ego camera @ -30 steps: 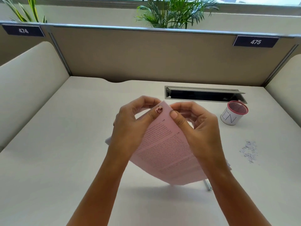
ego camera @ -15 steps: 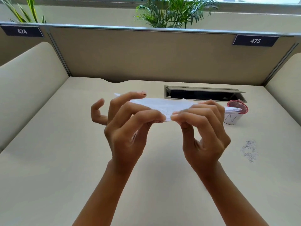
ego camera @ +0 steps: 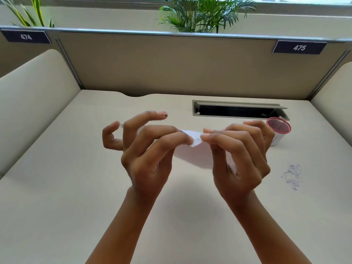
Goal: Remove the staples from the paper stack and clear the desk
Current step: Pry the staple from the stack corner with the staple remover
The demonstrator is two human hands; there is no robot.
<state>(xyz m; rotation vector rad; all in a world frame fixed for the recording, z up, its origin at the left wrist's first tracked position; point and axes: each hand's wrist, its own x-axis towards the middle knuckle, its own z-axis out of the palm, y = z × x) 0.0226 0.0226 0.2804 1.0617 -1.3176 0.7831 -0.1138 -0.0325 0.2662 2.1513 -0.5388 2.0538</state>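
I hold the paper stack (ego camera: pixel 192 137) up above the desk, seen almost edge-on, so only its near corner and a pale underside show. My left hand (ego camera: pixel 146 149) pinches that corner between thumb and forefinger, its other fingers spread. From the other side my right hand (ego camera: pixel 238 155) pinches the same corner. A thin dark staple (ego camera: pixel 197 139) shows on the corner between my fingertips. A heap of small loose staples (ego camera: pixel 291 176) lies on the desk at the right.
A white cup with a red mesh top (ego camera: pixel 278 130) stands at the right, just behind my right hand. An open cable slot (ego camera: pixel 238 111) is set in the beige desk (ego camera: pixel 57 187) at the back. Padded partitions wall the desk on three sides.
The stack has been tipped up from hanging with its printed face toward me to nearly flat and edge-on. Both hands have turned with it and moved slightly apart at the corner.
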